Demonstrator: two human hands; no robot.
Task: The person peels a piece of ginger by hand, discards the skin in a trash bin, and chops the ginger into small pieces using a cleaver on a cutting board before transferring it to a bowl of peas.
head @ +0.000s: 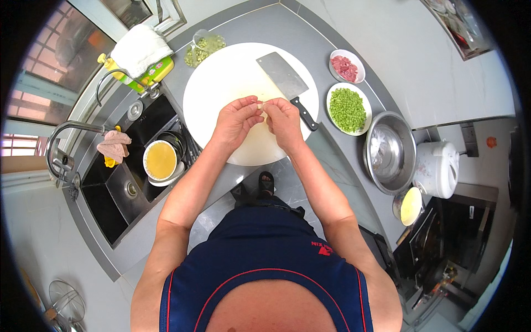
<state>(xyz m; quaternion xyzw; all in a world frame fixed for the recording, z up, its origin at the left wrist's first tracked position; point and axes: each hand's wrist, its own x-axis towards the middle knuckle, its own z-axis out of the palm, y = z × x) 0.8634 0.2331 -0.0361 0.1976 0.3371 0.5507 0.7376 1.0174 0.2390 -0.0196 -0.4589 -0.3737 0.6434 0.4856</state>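
Note:
Above the round white cutting board [207, 95], my left hand [238, 120] and my right hand [283, 120] meet at the fingertips. Between them they pinch a small pale piece [260, 106], perhaps a garlic clove; its kind cannot be told for sure. A cleaver [284, 74] lies flat on the board beyond my right hand, its black handle reaching over the right edge. At the board's upper left sits a clear plastic bag of green pieces [203, 49]. On the right stand a bowl of cut raw meat [344, 68] and a plate of chopped green vegetable [347, 108].
A double black sink [120, 199] with a bowl of yellow liquid [161, 160] and dishes lies left. Faucets arch over it. Along the right counter stand a steel basin [390, 153], a white rice cooker [437, 170], a pot with yellow contents [410, 206] and a stove [448, 228].

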